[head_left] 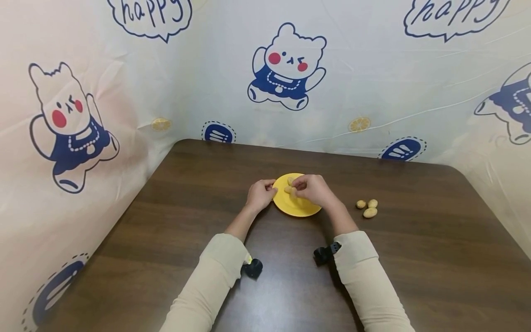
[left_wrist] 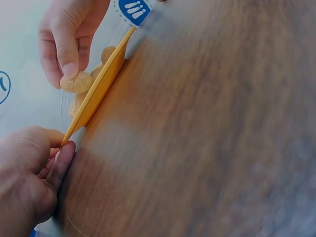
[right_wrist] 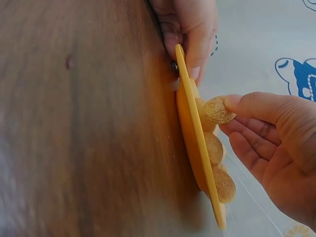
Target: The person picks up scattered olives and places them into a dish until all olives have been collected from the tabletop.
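Observation:
A round yellow plate [head_left: 300, 210] lies on the table. My left hand [head_left: 260, 194] pinches its left rim between thumb and fingers, as the left wrist view shows edge-on. Over the plate, my right hand [head_left: 314, 190] holds a tan, wrinkled walnut [right_wrist: 220, 109] between thumb and fingertips. That walnut is just above the plate's surface, close to the others there; whether it touches them I cannot tell. Several walnuts [right_wrist: 224, 183] sit on the plate, partly hidden behind the right fingers in the head view.
Right of the plate, three more walnuts [head_left: 370, 212] lie close together on the dark wooden table [head_left: 415, 258]. Behind the table hangs a pale printed cloth [head_left: 356, 69]. Small black devices are at the left cuff [head_left: 224, 251] and right cuff [head_left: 356, 249].

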{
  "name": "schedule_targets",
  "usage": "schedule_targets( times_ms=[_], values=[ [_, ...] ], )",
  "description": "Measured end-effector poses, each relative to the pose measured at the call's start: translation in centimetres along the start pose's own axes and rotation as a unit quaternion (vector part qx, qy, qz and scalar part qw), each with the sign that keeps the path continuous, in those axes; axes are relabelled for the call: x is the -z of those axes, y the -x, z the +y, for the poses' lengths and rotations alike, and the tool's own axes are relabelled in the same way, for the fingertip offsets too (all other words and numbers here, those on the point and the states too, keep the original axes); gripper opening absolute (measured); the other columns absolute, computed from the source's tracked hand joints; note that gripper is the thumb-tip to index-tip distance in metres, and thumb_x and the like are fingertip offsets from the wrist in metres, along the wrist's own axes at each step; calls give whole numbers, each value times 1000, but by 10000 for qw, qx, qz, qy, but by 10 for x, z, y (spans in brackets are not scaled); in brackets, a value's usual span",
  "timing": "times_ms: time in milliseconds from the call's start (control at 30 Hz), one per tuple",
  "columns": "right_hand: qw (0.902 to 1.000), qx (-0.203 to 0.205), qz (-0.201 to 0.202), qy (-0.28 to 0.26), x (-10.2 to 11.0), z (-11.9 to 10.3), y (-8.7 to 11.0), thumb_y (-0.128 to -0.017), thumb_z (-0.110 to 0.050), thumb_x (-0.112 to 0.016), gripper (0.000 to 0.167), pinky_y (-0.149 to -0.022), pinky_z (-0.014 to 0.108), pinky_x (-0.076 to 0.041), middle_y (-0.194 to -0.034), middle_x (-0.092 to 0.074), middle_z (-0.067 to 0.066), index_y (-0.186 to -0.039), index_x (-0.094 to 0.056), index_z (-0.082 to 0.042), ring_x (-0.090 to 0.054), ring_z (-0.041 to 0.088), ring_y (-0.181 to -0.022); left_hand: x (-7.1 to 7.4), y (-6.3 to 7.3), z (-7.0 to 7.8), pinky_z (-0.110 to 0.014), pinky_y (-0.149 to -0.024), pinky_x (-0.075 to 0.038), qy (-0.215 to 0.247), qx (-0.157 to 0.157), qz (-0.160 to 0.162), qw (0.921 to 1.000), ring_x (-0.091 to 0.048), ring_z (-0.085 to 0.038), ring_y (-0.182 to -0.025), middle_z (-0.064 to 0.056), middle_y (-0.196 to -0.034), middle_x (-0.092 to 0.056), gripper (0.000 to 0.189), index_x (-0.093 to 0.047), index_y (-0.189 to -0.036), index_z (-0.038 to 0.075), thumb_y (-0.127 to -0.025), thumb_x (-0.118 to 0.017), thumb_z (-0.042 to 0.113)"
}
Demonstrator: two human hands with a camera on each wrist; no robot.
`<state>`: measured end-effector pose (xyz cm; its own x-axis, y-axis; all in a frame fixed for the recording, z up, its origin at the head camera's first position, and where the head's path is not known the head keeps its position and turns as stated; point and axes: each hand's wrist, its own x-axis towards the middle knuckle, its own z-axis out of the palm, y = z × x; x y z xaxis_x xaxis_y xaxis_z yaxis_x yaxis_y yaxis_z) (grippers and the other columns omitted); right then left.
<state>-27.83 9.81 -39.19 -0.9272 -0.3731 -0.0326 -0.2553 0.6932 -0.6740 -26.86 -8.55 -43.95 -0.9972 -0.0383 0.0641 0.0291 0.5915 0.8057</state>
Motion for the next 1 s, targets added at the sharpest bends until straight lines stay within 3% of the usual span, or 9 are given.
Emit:
schedule_targets(
  times_ms=[233, 467, 1000],
  values=[
    [9997, 184, -134, 116, -7, -4, -2, -80, -9, -72, 19, -71, 28, -50, -88, -67, 2, -99, -72, -8, -60, 15, -83, 0, 1, 0, -28, -73, -44, 2, -29, 9, 10000, -53, -15, -82, -4, -91, -60, 32, -64, -118, 5, -88, -62, 16],
    [9994, 107, -279, 146, -11, -5, -4, -80, -7, -71, 17, -68, 26, -50, -88, -67, 0, -98, -72, -8, -59, 14, -81, -1, -1, -2, -28, -72, -44, -23, -132, 31, 9999, -53, -15, -81, -4, -90, -60, 32, -64, -117, 3, -88, -62, 15],
    [9984, 104, -307, 457, -12, -11, -4, -81, -9, -71, 18, -77, 30, -49, -93, -67, 2, -99, -72, -8, -59, 16, -87, 0, -1, -2, -27, -71, -43, 19, -81, 4, 10000, -52, -15, -81, -4, -90, -59, 32, -64, -118, 4, -88, -62, 15]
  ],
)
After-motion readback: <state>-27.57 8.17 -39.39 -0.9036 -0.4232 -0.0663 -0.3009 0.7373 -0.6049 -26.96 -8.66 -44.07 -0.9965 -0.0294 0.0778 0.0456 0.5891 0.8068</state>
